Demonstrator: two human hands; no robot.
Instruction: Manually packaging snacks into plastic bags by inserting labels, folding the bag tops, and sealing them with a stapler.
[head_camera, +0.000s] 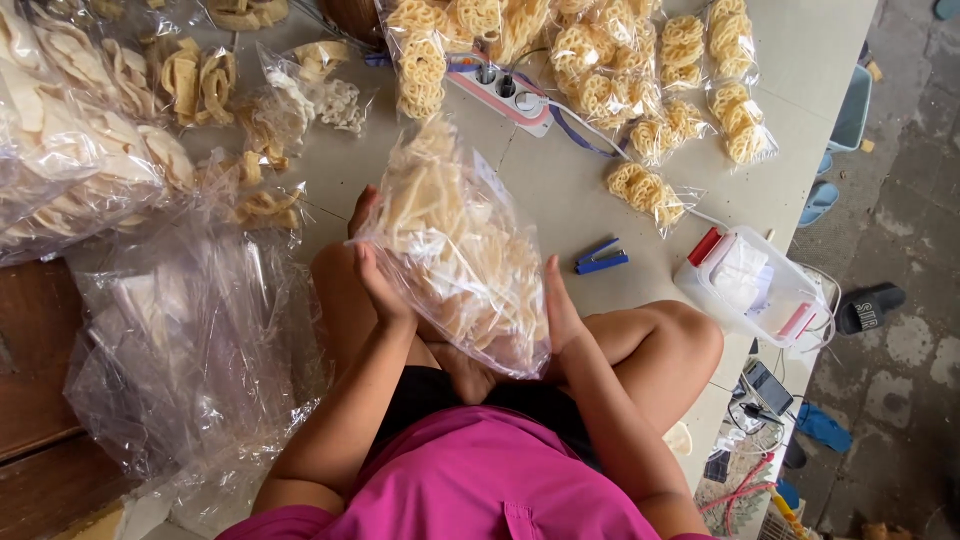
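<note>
Hands (470, 290) w/ crinkly clear bag (460, 250), pale ridged crackers (440, 215)

Home snack-packing floor, bagged crackers (610, 80) (stapler (601, 258) nearby)
</note>
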